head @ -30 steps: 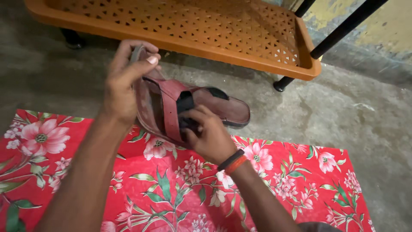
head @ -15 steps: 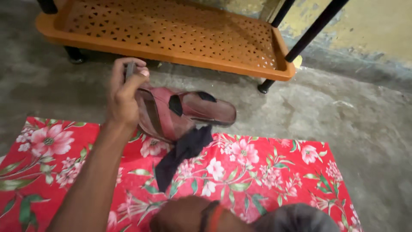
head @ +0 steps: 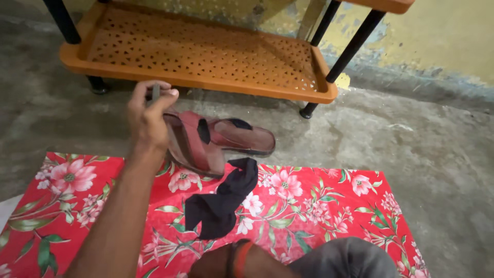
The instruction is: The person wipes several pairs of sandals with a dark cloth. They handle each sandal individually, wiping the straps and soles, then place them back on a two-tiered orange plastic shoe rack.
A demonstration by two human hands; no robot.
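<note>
Rough grey concrete floor (head: 411, 139) runs to a stained yellow wall, with an orange perforated plastic shelf (head: 206, 56) on black legs standing low at the top and a red floral cloth (head: 319, 206) spread across the bottom. Between shelf and cloth one reddish-brown sandal (head: 247, 138) lies flat on the floor, while the left hand (head: 149, 116) tilts a second reddish-brown sandal (head: 193, 146) up on edge, its fingers (head: 163, 99) pinched shut on the heel end. Just beside it a black rag (head: 221, 203) lies crumpled on the cloth, and only the banded right wrist (head: 239, 260) shows at the bottom edge, so I cannot tell how that hand's fingers stand.
</note>
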